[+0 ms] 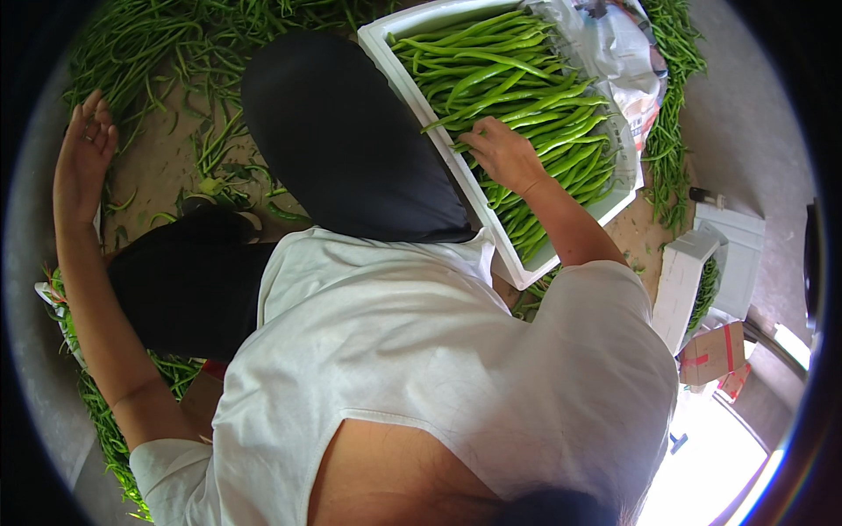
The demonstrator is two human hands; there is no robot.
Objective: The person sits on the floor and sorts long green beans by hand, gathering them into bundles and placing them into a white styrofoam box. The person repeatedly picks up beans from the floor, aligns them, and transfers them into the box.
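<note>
Long green chili peppers (513, 72) lie in rows inside a white foam box (441, 141). My right hand (503, 154) reaches over the box's near wall, its fingers curled down on the pepper ends; whether they grip one is hidden. Over the far side of the box hangs a printed plastic or paper liner (618, 72). Out at the far left, my left hand (92, 154) is raised with its fingers loosely apart and nothing in it. It is nearest to a large heap of green peppers (151, 59) on the floor.
My black-clad leg (348, 138) lies between the heap and the box. More peppers (671, 131) line the box's far side. At right stand another white foam box (684, 283) with peppers and a taped cardboard box (712, 355). Loose leaves and peppers (217, 177) litter the brown floor covering.
</note>
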